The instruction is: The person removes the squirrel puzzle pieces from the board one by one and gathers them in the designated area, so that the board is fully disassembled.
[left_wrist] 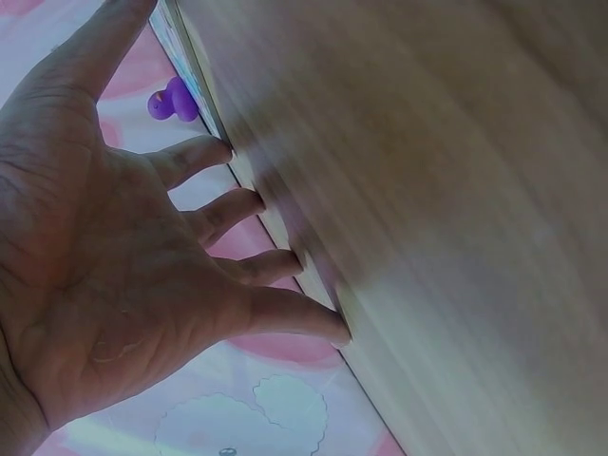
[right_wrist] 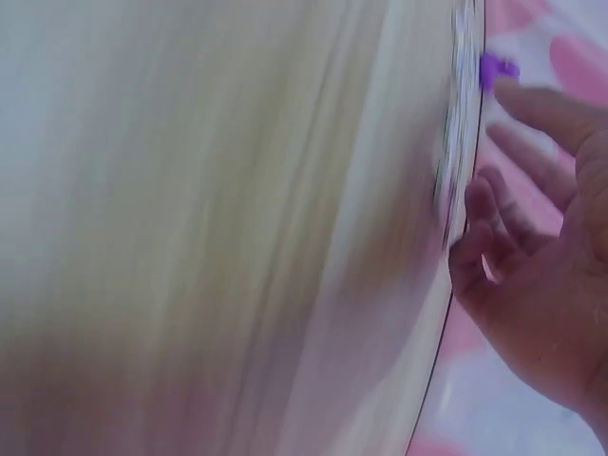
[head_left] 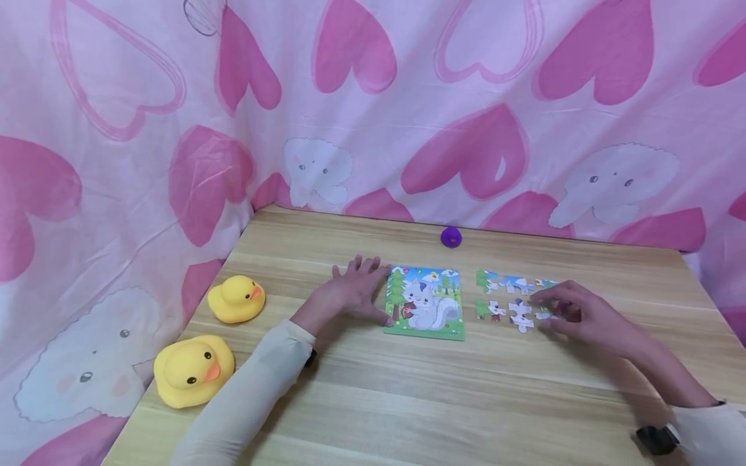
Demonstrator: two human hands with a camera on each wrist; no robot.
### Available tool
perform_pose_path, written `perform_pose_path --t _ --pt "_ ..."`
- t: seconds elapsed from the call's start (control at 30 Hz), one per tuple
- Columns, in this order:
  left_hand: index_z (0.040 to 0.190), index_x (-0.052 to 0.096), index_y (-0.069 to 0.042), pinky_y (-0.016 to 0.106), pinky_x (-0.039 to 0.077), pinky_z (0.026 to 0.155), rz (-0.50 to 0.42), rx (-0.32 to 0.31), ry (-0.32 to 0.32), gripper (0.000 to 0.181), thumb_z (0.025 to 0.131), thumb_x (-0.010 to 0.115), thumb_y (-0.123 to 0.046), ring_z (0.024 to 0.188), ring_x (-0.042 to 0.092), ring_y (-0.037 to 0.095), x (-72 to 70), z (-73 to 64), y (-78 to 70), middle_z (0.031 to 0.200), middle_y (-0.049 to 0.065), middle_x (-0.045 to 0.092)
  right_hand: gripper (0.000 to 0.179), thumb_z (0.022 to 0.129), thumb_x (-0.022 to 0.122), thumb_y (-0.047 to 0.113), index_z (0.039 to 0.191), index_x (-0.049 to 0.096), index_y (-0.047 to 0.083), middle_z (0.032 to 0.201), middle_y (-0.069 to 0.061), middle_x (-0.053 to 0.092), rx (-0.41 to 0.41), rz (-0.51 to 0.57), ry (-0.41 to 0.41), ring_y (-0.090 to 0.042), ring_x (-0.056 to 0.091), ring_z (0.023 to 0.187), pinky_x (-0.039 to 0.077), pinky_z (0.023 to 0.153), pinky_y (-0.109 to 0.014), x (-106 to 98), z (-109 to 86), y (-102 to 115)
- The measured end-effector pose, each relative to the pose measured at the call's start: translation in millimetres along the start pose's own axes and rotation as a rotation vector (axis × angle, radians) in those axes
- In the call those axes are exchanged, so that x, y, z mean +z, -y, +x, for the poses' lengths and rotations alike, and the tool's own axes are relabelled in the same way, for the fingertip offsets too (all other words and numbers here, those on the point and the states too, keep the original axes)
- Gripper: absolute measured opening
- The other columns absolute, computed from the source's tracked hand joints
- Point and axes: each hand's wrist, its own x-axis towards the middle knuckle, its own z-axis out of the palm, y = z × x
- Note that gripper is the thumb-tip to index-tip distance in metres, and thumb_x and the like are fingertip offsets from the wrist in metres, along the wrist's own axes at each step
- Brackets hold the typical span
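Note:
A square picture board with a squirrel among trees lies flat in the middle of the table. My left hand rests at its left edge, thumb and fingers spread; in the left wrist view the fingertips touch the tabletop. Right of the board, several jigsaw pieces lie in two loose rows. Over the right end of these rows is my right hand, partly covering pieces there. Its fingers bend loosely with the thumb apart, and no piece shows between them in the right wrist view.
Two yellow rubber ducks, a smaller one and a larger one, sit along the table's left side. A small purple object stands near the back edge of the wooden table. Pink heart-patterned cloth hangs behind and to the left.

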Motion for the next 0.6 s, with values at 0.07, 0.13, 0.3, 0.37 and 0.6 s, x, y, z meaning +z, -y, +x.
perform_pose_path --t 0.07,0.13,0.3,0.37,0.6 --pt "0.171 0.018 -0.031 0.081 0.011 0.125 -0.002 0.0 0.0 0.121 0.076 0.081 -0.074 0.166 0.002 0.044 -0.4 -0.4 0.0 0.18 0.006 0.011 0.036 0.092 0.082 0.011 0.126 0.074 0.016 0.109 -0.004 0.062 0.0 0.013 -0.004 -0.008 0.053 0.082 0.05 0.064 -0.021 8 8.1 14" --pt "0.171 0.019 -0.03 0.081 0.011 0.125 -0.005 0.001 -0.004 0.121 0.076 0.082 -0.073 0.166 0.003 0.044 -0.6 -0.5 0.0 0.18 0.007 0.011 0.031 0.094 0.08 0.012 0.124 0.075 0.015 0.106 -0.005 0.062 0.009 0.027 -0.003 -0.007 0.053 0.082 0.05 0.063 -0.021 18 16.4 29" --pt "0.17 0.021 -0.031 0.082 0.011 0.124 -0.015 0.001 -0.01 0.12 0.076 0.083 -0.072 0.166 0.004 0.044 0.0 0.4 -0.3 0.18 0.006 0.012 0.029 0.096 0.078 0.016 0.125 0.074 0.014 0.108 -0.006 0.065 0.043 0.081 0.026 -0.011 0.055 0.085 0.051 0.069 -0.021 44 37.7 69" --pt "0.17 0.021 -0.032 0.082 0.011 0.124 -0.017 0.003 -0.013 0.12 0.076 0.083 -0.072 0.166 0.004 0.044 0.6 1.2 -0.4 0.18 0.006 0.012 0.031 0.097 0.077 0.016 0.128 0.073 0.013 0.115 -0.006 0.068 0.057 0.123 0.047 -0.013 0.057 0.088 0.052 0.072 -0.021 54 45.9 84" --pt "0.17 0.021 -0.03 0.083 0.01 0.123 -0.019 0.01 -0.019 0.12 0.076 0.083 -0.071 0.166 0.004 0.045 1.4 -1.2 1.9 0.179 0.008 0.013 0.041 0.099 0.075 0.023 0.138 0.067 0.018 0.128 -0.003 0.069 0.107 0.262 0.181 -0.019 0.057 0.097 0.053 0.08 -0.023 92 72.3 134"
